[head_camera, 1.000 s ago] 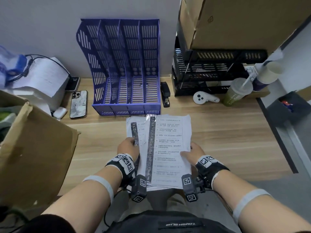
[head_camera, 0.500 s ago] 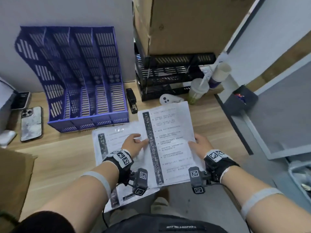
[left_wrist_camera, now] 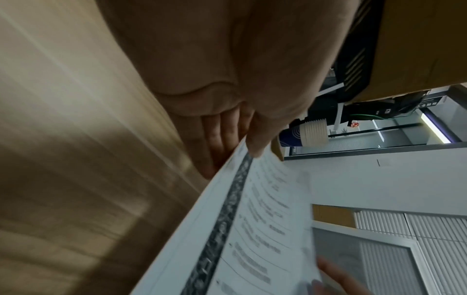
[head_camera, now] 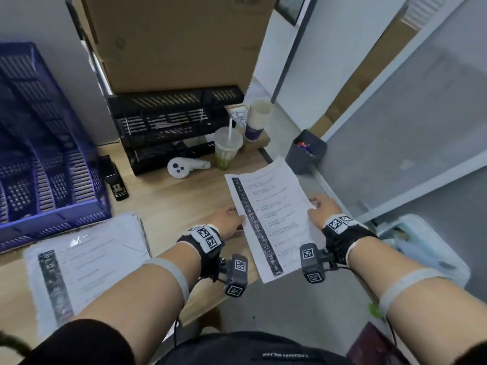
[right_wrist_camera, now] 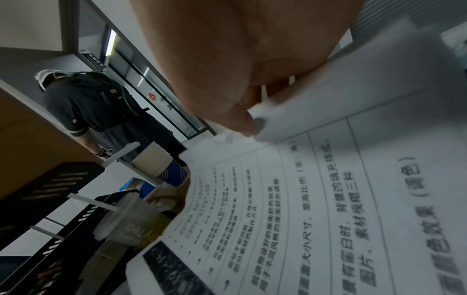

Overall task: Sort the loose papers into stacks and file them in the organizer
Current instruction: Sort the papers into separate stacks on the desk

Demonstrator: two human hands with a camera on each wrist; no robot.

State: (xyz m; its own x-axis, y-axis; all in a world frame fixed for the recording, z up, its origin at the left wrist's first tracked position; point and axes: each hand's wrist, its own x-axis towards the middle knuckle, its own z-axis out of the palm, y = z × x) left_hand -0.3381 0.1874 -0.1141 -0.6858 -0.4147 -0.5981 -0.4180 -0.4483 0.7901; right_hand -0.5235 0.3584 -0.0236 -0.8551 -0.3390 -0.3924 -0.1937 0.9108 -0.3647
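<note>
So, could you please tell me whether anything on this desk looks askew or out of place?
Mildly: the white printed paper stack lies skewed on the wooden desk, its near edge seemingly overhanging. The blue slotted plastic organizer holds no papers yet.

I count one printed sheet (head_camera: pixel 266 222) held between my left hand (head_camera: pixel 228 218) and right hand (head_camera: pixel 322 209). Left of my left hand lies one stack of papers (head_camera: pixel 87 256), with one blue organizer (head_camera: pixel 39 154) beyond it. Ahead of my hands I see two cups (head_camera: pixel 241 135), one white controller (head_camera: pixel 184 165), one black stapler (head_camera: pixel 114 179), and one black tray rack (head_camera: pixel 168 125).
</note>
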